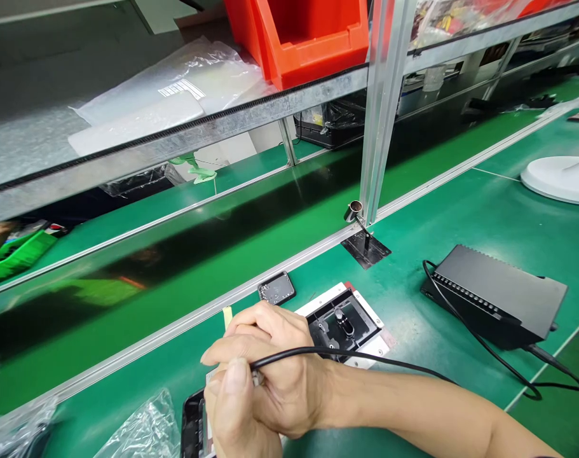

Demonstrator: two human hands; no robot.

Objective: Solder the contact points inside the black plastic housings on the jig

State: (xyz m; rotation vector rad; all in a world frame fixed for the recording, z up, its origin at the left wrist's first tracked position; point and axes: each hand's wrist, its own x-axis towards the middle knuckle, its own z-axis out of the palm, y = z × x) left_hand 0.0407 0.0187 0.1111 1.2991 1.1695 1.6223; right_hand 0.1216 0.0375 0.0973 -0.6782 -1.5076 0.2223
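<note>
Left hand [239,420] nearest camera, partly covering case [191,420]; its grip hidden, cannot tell. Right hand [289,385], farther from case, closed, apparently on end of cable [365,353], which runs rightward from case. Case's long axis unclear.

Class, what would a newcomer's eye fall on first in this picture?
Probably the bright red bin on the shelf at the top. Next, the right hand and left hand, close together near the bottom, with a black cable leading to them. At right, a black box rests on the green table.
</note>
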